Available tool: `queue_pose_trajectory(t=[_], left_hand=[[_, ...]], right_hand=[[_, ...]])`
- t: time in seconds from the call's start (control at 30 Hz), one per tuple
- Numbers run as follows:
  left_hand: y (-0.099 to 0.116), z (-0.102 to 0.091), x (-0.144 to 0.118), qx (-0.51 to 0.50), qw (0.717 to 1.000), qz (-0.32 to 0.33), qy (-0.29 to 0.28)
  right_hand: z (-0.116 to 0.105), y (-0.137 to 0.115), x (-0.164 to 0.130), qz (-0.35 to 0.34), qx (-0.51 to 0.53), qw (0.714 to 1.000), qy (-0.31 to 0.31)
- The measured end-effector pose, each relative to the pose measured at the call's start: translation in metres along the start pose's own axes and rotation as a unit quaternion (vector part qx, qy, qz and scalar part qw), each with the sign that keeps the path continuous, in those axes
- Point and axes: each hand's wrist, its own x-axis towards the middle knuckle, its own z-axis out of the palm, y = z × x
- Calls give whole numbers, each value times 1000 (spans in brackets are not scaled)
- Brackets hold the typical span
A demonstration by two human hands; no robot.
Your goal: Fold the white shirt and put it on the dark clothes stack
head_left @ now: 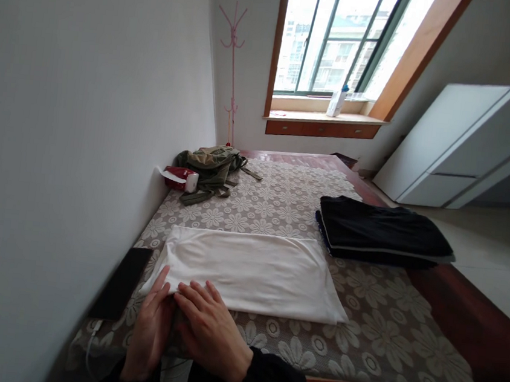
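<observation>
Pressing your flat, open left hand (149,326) and right hand (211,326) on the near-left corner of the white garment (251,269) on the floral-covered bed (359,323), you smooth outward, keeping edges aligned

- Wall (60,134) runs tight along my left side; phone (121,283) lies flat between it and the white cloth (251,269), so no lateral room there.
- Folded dark stack (380,233) blocks far right, just beside the cloth's far corner.
- Green garment (212,168) and red tissue pack (181,178) fill the far-left corner.
- Open bed (380,338) surface right of the cloth, near side: clear lane.
</observation>
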Motion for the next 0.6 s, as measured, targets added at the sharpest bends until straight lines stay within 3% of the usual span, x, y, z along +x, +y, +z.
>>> queue_pose_trajectory(t=[0.13, 0.2, 0.27, 0.33, 0.43, 0.5, 0.6], left_hand=[[3, -8, 2, -78, 996, 11, 35], [8, -13, 1, -92, 995, 21, 39], [13, -18, -1, -99, 994, 39, 40], [17, -22, -3, -107, 992, 57, 42], [19, -29, -6, -120, 991, 51, 32], [18, -30, -7, -123, 991, 43, 31], [20, -23, -11, -123, 990, 48, 48]], right_hand=[[-22, 11, -19, 62, 127, 988, 60], [-34, 17, -27, 94, 237, 959, 127], [-43, 23, -31, 107, 378, 895, 210], [-48, 30, -31, 119, 502, 805, 294], [-44, 42, -27, 168, 591, 692, 380], [-37, 51, -27, 206, 616, 646, 400], [-27, 64, -30, 230, 649, 603, 403]])
